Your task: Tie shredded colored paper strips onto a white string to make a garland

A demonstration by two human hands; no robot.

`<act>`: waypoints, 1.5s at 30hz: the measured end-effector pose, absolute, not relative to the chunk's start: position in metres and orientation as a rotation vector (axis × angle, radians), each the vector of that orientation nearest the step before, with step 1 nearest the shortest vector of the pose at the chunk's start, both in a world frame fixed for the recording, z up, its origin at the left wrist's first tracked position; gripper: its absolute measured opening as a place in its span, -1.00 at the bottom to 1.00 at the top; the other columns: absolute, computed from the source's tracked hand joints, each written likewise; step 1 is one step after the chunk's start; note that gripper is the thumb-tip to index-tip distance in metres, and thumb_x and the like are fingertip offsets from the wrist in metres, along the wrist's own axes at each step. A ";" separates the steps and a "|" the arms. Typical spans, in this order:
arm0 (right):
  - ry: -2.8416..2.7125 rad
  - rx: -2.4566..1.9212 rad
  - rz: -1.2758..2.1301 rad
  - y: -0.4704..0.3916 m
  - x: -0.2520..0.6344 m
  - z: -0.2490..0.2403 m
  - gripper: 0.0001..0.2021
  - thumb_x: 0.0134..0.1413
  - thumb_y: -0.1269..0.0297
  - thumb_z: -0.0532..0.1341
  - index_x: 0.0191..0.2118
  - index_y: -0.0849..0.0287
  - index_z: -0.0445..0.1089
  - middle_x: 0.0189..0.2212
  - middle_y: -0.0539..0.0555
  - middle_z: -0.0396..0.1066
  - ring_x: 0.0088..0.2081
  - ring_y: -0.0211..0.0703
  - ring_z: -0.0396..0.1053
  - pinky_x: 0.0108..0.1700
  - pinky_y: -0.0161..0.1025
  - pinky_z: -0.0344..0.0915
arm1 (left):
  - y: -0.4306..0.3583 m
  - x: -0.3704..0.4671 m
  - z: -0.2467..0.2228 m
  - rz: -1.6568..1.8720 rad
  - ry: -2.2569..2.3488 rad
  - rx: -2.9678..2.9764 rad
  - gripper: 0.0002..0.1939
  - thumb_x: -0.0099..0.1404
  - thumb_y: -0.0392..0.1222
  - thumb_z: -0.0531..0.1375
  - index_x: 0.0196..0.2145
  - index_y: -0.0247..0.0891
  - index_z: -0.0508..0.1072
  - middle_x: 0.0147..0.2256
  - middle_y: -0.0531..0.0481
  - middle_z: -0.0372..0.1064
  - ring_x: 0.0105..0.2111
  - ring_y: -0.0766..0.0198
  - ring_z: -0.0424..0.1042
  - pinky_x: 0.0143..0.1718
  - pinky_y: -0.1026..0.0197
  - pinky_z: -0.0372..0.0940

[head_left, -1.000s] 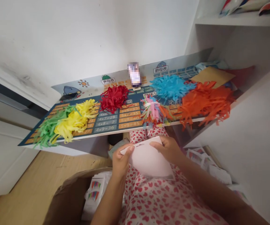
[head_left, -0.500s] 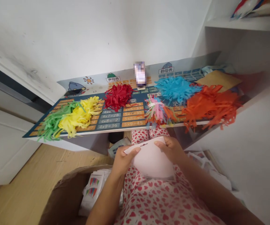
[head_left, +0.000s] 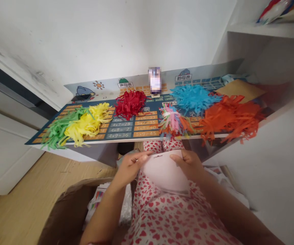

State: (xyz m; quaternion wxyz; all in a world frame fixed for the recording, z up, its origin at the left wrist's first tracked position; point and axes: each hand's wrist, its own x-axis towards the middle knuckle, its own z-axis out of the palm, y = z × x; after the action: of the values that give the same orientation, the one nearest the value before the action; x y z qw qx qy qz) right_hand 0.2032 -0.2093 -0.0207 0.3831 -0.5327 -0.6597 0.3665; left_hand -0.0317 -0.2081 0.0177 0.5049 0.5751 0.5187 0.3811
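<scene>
A white card packet [head_left: 166, 172] with a small slot near its top edge is held over my lap. My right hand [head_left: 190, 164] grips its upper right corner, thumb on the front. At the upper left corner, my left hand [head_left: 133, 165] pinches the edge between thumb and fingers. On the desk beyond lie bunches of paper strips: green [head_left: 57, 131], yellow [head_left: 88, 124], red [head_left: 130, 103], blue [head_left: 195, 97], orange [head_left: 233, 119], and a tied multicoloured bundle [head_left: 173, 120] straight ahead of my hands.
The desk [head_left: 118, 135] has a printed mat. A phone [head_left: 155, 81] stands at its back and a brown envelope [head_left: 241, 90] lies at the right. An open cardboard box [head_left: 62, 207] with printed packets is at lower left. More packets sit at lower right.
My left hand has shifted left and slightly up along the packet's corner, its fingers straighter than before. My right hand keeps its hold. The view has shifted slightly.
</scene>
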 end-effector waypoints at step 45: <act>-1.731 -1.002 0.816 -0.233 0.178 -0.027 -0.68 0.34 0.25 -0.03 -0.43 0.15 0.30 -0.55 -0.03 0.33 -0.49 -0.27 0.30 -0.40 -0.33 0.12 | -0.216 0.012 0.039 1.068 1.106 2.660 -0.85 0.32 -0.30 0.18 -0.30 -0.30 0.58 -0.45 -0.08 0.48 -0.43 0.24 0.42 -0.37 0.22 0.32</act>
State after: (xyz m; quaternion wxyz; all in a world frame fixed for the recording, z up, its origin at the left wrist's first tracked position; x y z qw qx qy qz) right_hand 0.1777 -0.2332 -0.0271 0.4713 -0.4091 -0.7067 0.3333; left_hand 0.0124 -0.2163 0.0393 0.0347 0.8653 0.3597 0.3474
